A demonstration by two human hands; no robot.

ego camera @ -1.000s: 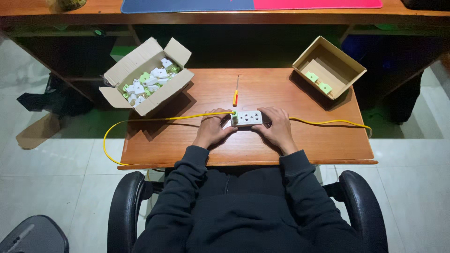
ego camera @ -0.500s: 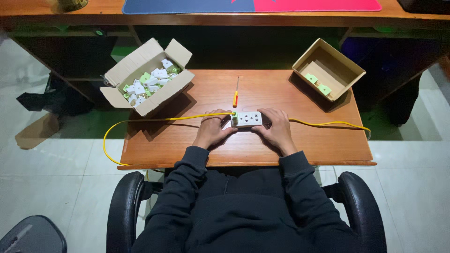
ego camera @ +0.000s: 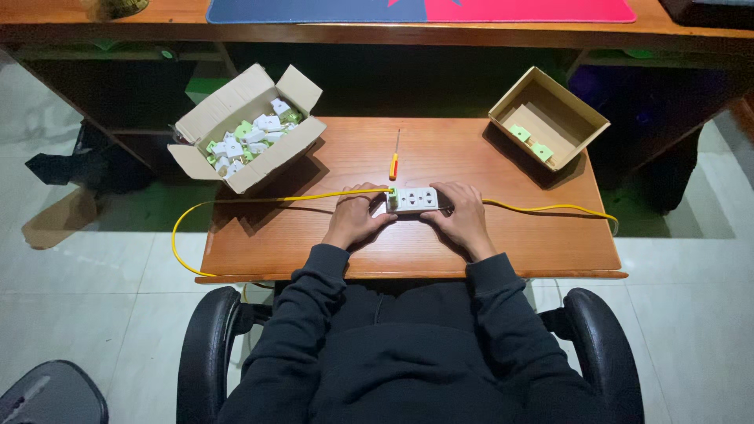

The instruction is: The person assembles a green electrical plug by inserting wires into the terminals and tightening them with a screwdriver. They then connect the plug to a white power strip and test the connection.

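A white socket block (ego camera: 414,199) lies on the small wooden table (ego camera: 314,243), with a yellow cable (ego camera: 259,201) running out of both ends. My left hand (ego camera: 355,220) grips its left end, where a green piece sits at the cable entry. My right hand (ego camera: 461,215) holds its right end. Both hands rest on the tabletop. A screwdriver (ego camera: 395,155) with a red and yellow handle lies just beyond the block, untouched.
An open cardboard box (ego camera: 247,135) of several white and green socket parts stands at the table's far left. A second open box (ego camera: 548,118) with two green pieces is at the far right. A long desk (ego camera: 157,31) runs behind. My chair's armrests (ego camera: 206,338) flank me.
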